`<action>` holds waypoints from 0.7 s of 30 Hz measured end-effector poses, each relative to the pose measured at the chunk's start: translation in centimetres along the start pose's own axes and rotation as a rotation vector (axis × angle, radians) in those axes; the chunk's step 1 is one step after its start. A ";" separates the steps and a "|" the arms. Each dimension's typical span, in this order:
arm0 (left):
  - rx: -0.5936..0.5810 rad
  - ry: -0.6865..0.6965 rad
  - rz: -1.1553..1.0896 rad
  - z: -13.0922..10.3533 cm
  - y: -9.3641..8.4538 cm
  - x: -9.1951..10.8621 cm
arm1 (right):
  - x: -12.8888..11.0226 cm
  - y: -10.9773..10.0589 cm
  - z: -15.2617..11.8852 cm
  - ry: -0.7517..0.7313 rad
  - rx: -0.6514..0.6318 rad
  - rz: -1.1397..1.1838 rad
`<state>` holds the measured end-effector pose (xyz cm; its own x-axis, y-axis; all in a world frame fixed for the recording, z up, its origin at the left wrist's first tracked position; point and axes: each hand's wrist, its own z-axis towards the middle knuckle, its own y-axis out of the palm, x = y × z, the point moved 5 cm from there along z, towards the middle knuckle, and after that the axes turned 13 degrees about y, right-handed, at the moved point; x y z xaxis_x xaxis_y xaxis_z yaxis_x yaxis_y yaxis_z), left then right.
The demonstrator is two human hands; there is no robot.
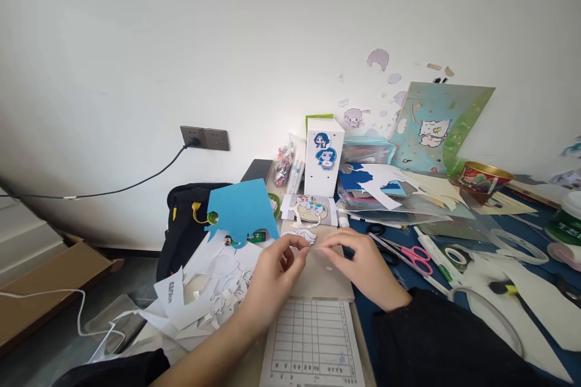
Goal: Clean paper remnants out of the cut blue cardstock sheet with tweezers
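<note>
My left hand (282, 269) is closed in a pinch above a beige board (318, 281). Its fingertips hide whatever they hold, if anything. A white paper cutout (300, 234) with drawn outlines shows just beyond those fingertips. Facing it from the right, my right hand (363, 265) has thumb and forefinger pinched together, a small gap away from the left one. What lies in that pinch is too small to make out. Behind both hands, a grey card (287, 210) carries a colourful character cutout (313, 208). A printed grid sheet (313, 338) lies nearer to me.
Paper scraps (222, 302) and a blue sheet (242, 205) lie to the left, beside a black bag (181, 224). On the right are pink-handled scissors (418, 259), tape rolls (455, 256) and a white marker (436, 254). A white box (323, 178) stands against the wall.
</note>
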<state>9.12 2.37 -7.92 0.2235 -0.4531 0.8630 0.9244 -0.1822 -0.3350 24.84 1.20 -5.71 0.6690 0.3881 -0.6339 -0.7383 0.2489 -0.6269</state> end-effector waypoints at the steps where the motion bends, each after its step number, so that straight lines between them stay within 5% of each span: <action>1: 0.014 0.002 0.005 0.0 -0.1 0.1 | -0.1 0.5 0.5 0.044 -0.016 0.053; 13: 0.112 0.051 0.022 -0.3 -0.2 0.4 | 0.0 1.6 -0.6 0.307 -0.136 0.371; 21: 0.137 0.145 0.038 -0.3 -0.4 0.8 | 0.1 1.4 -0.8 0.346 -0.058 0.371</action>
<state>8.84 1.75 -7.19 0.2214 -0.5798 0.7841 0.9517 -0.0469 -0.3034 23.95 0.87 -7.02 0.3587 0.1221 -0.9254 -0.9323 0.0968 -0.3485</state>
